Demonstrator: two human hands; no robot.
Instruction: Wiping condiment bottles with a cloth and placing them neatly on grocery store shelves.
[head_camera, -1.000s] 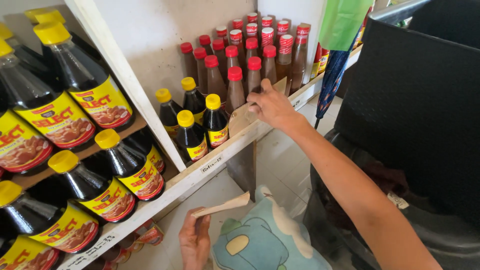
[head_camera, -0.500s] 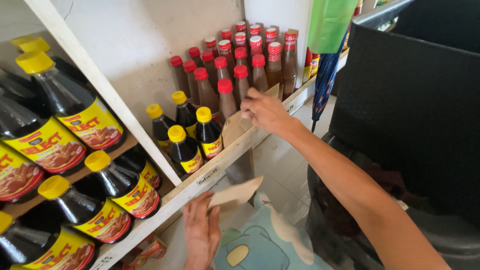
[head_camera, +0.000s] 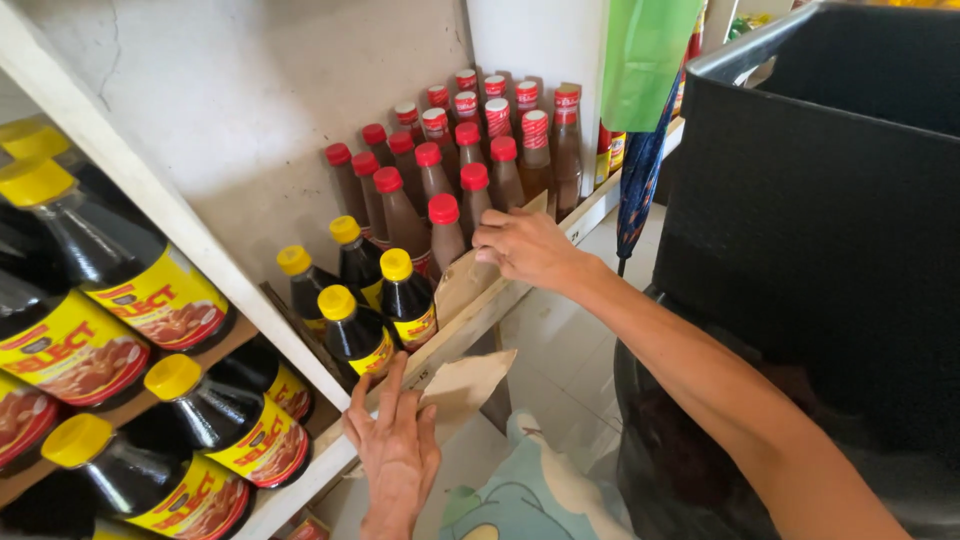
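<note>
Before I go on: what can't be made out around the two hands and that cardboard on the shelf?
Head view only:
- Right hand: its fingertips are behind the brown cardboard tray edge, so its grip is unclear.
- Left hand: whether it pinches the loose cardboard piece or just touches it.
- Rear red-capped bottles: lower halves hidden by front rows.
- Large yellow-capped bottles: cut off at the left edge.

Four small yellow-capped dark bottles (head_camera: 352, 325), about sixteen red-capped brown bottles (head_camera: 445, 232), two hands (head_camera: 398, 452).
</note>
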